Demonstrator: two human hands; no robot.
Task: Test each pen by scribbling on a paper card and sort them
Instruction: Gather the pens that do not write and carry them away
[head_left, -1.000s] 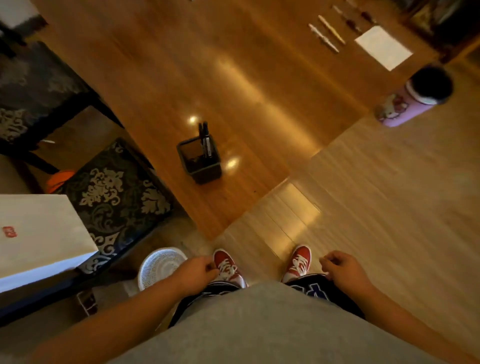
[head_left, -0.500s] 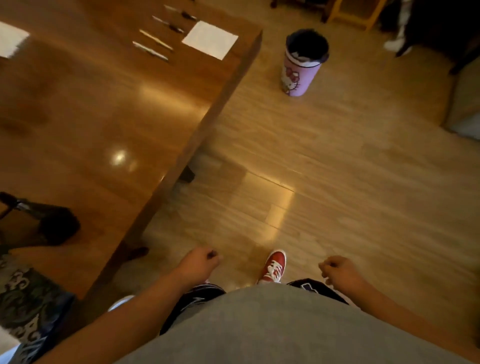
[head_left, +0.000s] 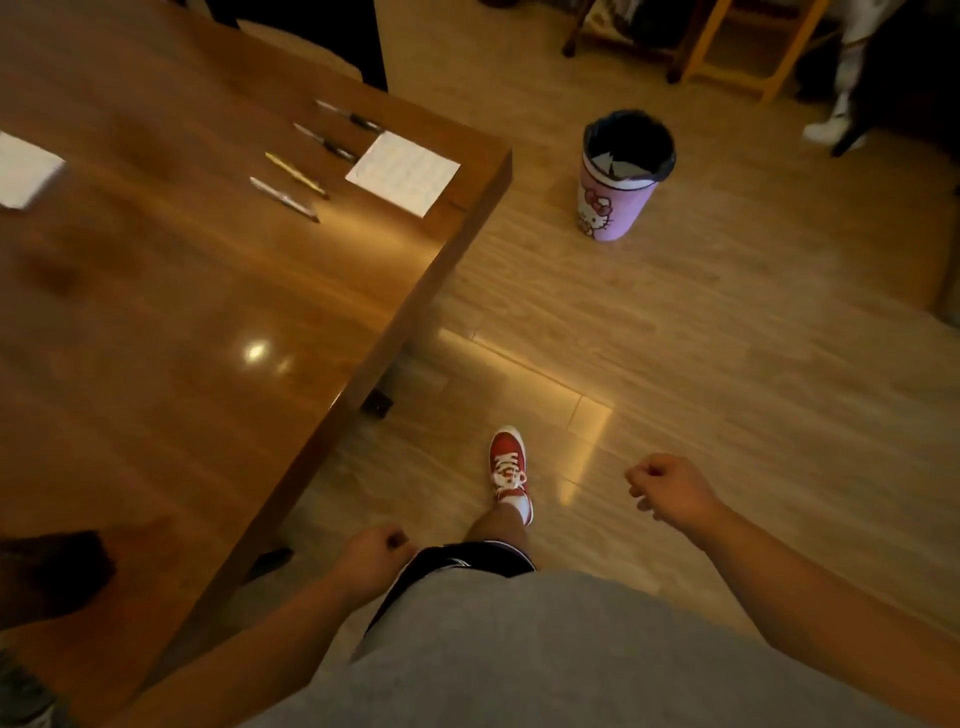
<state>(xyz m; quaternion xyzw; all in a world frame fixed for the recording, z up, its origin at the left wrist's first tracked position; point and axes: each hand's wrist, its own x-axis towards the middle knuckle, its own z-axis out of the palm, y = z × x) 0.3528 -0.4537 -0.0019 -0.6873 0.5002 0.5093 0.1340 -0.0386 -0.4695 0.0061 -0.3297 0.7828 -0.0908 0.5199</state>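
The view has swung right along the table (head_left: 156, 322): the 4 pens (head_left: 306, 156) and paper card (head_left: 402, 171) now sit nearer, the black pen holder has left view, and the right hand (head_left: 672, 488) has lifted outward.

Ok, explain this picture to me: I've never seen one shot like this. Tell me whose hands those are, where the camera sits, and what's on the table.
No machine here: a person wears a camera on the head, looking forward and down. The left hand and right hand are theirs, both loosely curled and holding nothing. They stand beside a wooden table. Near its far corner lie four pens in a row beside a white paper card. On the floor stands a pink Hello Kitty bin lined with a dark bag.
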